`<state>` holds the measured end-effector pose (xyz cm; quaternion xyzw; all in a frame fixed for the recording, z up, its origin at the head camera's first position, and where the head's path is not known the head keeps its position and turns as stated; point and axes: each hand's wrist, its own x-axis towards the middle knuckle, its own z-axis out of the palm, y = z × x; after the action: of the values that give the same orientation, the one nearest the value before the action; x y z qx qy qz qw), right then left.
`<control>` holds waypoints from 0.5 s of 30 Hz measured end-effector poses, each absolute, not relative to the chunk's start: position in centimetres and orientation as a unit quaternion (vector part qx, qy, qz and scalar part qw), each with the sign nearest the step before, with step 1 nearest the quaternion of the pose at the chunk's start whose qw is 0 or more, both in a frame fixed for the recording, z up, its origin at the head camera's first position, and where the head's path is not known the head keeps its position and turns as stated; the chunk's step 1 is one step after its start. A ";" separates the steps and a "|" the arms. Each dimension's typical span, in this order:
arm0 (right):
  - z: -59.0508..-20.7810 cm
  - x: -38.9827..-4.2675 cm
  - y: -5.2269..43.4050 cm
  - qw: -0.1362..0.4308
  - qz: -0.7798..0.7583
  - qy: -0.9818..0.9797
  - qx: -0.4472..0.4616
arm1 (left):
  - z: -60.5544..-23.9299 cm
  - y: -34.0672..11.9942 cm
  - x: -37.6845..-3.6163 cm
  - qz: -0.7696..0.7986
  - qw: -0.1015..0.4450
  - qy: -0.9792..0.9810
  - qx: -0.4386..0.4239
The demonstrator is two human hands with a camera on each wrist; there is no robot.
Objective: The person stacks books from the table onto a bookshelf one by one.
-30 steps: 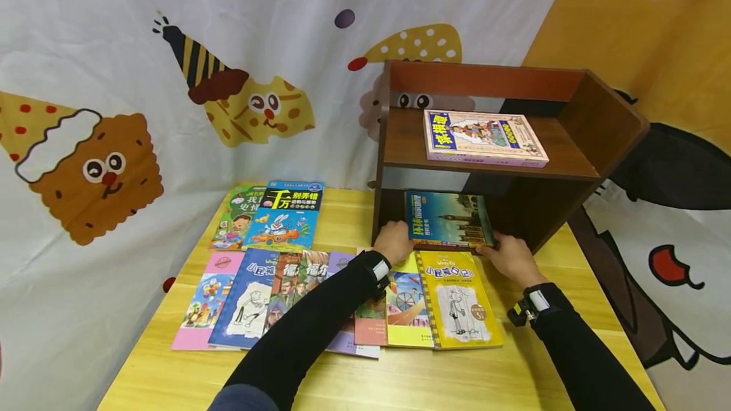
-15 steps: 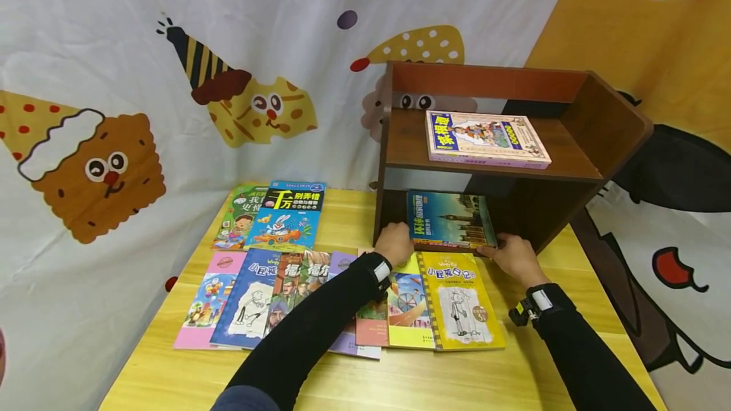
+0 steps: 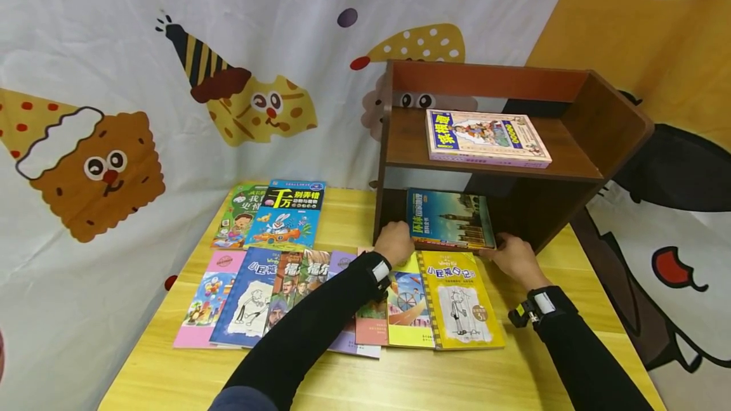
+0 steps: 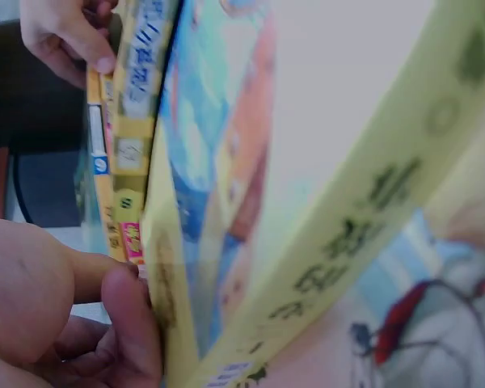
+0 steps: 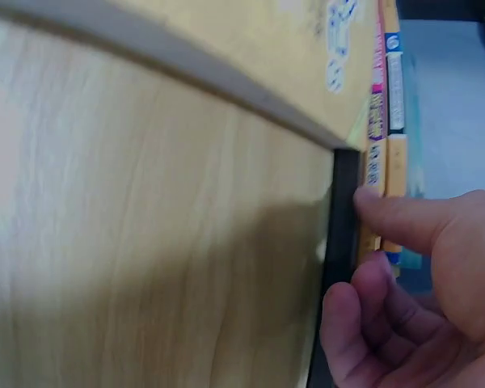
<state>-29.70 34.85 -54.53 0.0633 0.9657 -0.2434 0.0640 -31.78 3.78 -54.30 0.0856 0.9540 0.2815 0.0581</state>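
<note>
A short stack of books topped by a blue city-cover book (image 3: 448, 219) lies flat in the lower compartment of a brown wooden shelf (image 3: 571, 173). Its near edge sticks out over the table. My left hand (image 3: 394, 243) holds the stack's near left corner. My right hand (image 3: 514, 255) holds the near right corner. In the left wrist view my left thumb and fingers (image 4: 117, 323) pinch the book edges (image 4: 105, 162), with the right hand (image 4: 65, 36) at the far end. In the right wrist view my right thumb (image 5: 396, 218) presses on the spines (image 5: 384, 121), the fingers curled below.
A purple-edged book (image 3: 485, 137) lies on the upper shelf board. A yellow diary book (image 3: 459, 300) and a row of overlapping books (image 3: 251, 297) cover the wooden table (image 3: 400, 379) under my arms. Two more books (image 3: 280, 214) lie further back on the left. A cartoon cloth hangs behind.
</note>
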 end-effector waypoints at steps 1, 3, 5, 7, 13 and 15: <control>-54.5 -29.5 34.8 0.057 -0.248 0.965 0.068 | -54.1 3.7 -31.6 0.287 0.055 0.952 0.089; -54.2 -29.0 34.5 0.039 -0.260 0.961 0.081 | -53.7 3.5 -31.0 0.299 0.045 0.948 0.099; -53.8 -28.3 34.2 0.018 -0.272 0.958 0.087 | -53.2 3.2 -30.3 0.315 0.030 0.942 0.111; -53.4 -27.5 33.7 0.001 -0.277 0.958 0.079 | -52.7 2.8 -29.4 0.331 0.020 0.935 0.125; -53.0 -24.9 32.1 0.036 -0.267 0.963 0.031 | -51.3 1.7 -26.7 0.330 0.007 0.932 0.151; -53.1 -24.2 31.5 0.066 -0.254 0.964 0.033 | -51.0 1.5 -25.8 0.329 0.022 0.931 0.156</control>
<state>-24.19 31.54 -53.10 0.0328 0.9644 -0.2539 0.0664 -25.80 1.49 -50.99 0.1564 0.9311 0.3289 0.0216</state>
